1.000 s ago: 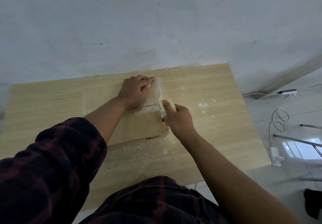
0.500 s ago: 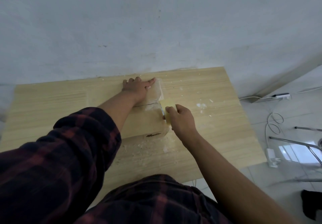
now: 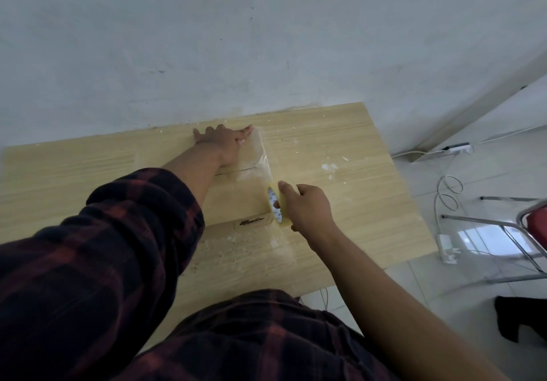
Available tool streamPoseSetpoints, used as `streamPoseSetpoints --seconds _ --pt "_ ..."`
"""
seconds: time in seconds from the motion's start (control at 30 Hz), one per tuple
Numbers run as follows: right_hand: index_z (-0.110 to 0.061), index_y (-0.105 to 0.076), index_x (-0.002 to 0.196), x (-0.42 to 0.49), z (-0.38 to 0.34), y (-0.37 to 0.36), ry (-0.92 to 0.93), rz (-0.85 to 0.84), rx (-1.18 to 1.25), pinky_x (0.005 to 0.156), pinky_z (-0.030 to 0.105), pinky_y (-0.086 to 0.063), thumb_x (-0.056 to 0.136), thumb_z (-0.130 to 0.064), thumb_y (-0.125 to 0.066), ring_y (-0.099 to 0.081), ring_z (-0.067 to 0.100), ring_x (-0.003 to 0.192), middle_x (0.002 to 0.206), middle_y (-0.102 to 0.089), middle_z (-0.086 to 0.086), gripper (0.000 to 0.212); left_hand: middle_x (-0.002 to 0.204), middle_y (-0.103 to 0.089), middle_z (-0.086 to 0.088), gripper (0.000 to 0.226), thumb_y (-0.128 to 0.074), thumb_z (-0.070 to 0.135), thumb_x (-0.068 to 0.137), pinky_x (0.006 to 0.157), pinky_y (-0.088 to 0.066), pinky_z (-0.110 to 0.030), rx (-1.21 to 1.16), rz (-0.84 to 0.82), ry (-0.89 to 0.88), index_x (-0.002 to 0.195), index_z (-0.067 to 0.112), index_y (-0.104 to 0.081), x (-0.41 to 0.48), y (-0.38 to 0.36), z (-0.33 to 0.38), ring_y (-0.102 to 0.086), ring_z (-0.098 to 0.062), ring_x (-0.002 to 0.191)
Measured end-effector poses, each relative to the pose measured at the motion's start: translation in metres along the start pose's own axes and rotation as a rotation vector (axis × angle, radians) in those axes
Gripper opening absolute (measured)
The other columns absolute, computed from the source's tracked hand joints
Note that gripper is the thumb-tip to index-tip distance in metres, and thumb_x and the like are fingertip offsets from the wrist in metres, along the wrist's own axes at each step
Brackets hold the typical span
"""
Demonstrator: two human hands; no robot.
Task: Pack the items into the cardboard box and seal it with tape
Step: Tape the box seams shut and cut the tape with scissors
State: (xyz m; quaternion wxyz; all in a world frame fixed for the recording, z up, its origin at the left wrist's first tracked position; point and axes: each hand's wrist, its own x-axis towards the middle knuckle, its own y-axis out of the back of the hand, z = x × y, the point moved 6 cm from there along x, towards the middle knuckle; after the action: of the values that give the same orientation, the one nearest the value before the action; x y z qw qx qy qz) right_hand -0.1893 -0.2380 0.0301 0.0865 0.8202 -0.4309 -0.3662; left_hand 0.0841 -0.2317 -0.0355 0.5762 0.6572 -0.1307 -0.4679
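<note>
The right hand (image 3: 309,209) has its grip curled round the tape roll (image 3: 274,206) at the right edge of the closed cardboard box (image 3: 238,198), which sits on the surface (image 3: 349,209). The left hand (image 3: 225,143) presses flat on its far flap. The box looks light and stiff. The tape is probably clingy, so it is best held by the roll's rim.

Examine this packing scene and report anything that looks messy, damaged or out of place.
White flecks and crumbs litter the light wooden table, thickest just in front of the brown cardboard box. The clear tape strip on the box's right edge, running from the yellowish tape roll in the right hand, looks wrinkled, not flat.
</note>
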Motion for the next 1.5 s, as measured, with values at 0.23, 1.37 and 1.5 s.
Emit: streamPoseSetpoints --seconds 0.23,1.37,1.5 --pt "-0.002 -0.073 0.113 -0.006 0.019 -0.002 -0.055 -0.033 0.017 0.052 0.029 -0.049 0.099 -0.033 -0.055 -0.062 0.014 0.061 0.076 -0.08 -0.006 0.039 0.168 -0.032 -0.014 0.047 -0.022 0.053 0.113 0.123 -0.007 -0.074 0.001 -0.007 0.001 0.151 0.076 -0.005 -0.002 0.002 0.0 -0.032 -0.046 0.15" --pt "-0.007 -0.042 0.159 0.005 0.076 -0.031 -0.219 -0.043 -0.049 0.079 0.041 -0.06 0.105 -0.056 -0.056 -0.068 0.012 0.078 0.077 -0.08 -0.008 0.074 0.161 -0.04 -0.015 0.046 -0.023 0.054 0.113 0.123 -0.007 -0.075 -0.007 0.013 0.017 0.149 0.078 -0.007 -0.002 0.0 0.0 -0.038 -0.046 0.146" --pt "-0.007 -0.043 0.158 0.007 0.079 -0.033 -0.222 -0.046 -0.052 0.086 0.043 -0.061 0.104 -0.056 -0.056 -0.071 0.013 0.085 0.076 -0.08 -0.008 0.074 0.161 -0.039 -0.016 0.046 -0.022 0.053 0.113 0.123 -0.006 -0.075 0.003 0.007 0.021 0.15 0.077 -0.008 -0.002 -0.001 0.0 -0.037 -0.045 0.146"
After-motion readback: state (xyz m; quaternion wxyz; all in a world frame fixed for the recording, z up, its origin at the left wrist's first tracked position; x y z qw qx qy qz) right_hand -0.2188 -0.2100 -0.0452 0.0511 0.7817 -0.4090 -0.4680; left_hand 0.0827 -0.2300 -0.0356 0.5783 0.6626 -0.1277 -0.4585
